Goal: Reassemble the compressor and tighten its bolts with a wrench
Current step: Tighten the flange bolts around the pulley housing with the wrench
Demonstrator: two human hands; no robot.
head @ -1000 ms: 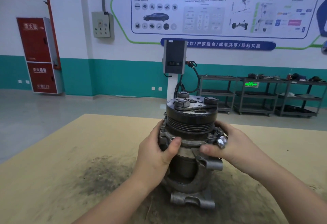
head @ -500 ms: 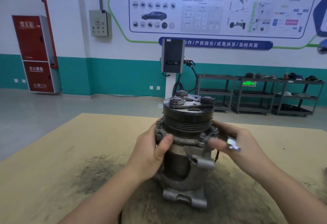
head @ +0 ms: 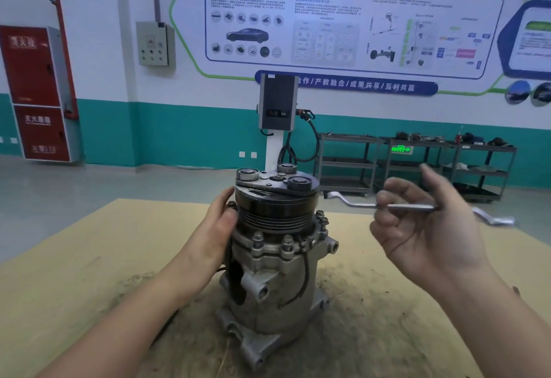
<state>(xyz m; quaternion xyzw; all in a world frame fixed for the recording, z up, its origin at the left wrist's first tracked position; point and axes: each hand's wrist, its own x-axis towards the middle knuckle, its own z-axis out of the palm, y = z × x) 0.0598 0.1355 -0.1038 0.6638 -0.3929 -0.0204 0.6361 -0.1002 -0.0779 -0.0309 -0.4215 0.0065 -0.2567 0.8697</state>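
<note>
We see the grey cast-metal compressor (head: 275, 276) standing upright on the tan, dirt-smudged tabletop (head: 89, 258), its black grooved pulley (head: 275, 209) uppermost and a ring of hex-headed bolts (head: 287, 243) showing around the flange just below it. A thin black wire (head: 303, 273) loops down the front of the housing.

The left hand (head: 219, 222) rests against the left side of the pulley and flange, its fingers fairly straight and laid along the metal, pressing rather than curling round it. The right hand (head: 429, 228) is raised to the right of the compressor, well apart from it, palm turned towards us. Its fingers are partly curled and pinch the shaft of a slim silver offset wrench (head: 357, 204), which lies roughly level, its bent end pointing left towards the pulley but not touching it. The picture is motion-blurred around this hand, so we cannot tell exactly which fingers grip the shaft.

Behind the table stand a grey charging unit on a white post (head: 278, 106), dark metal shelving carts (head: 417, 165) and a red cabinet (head: 35, 94) by the wall.
</note>
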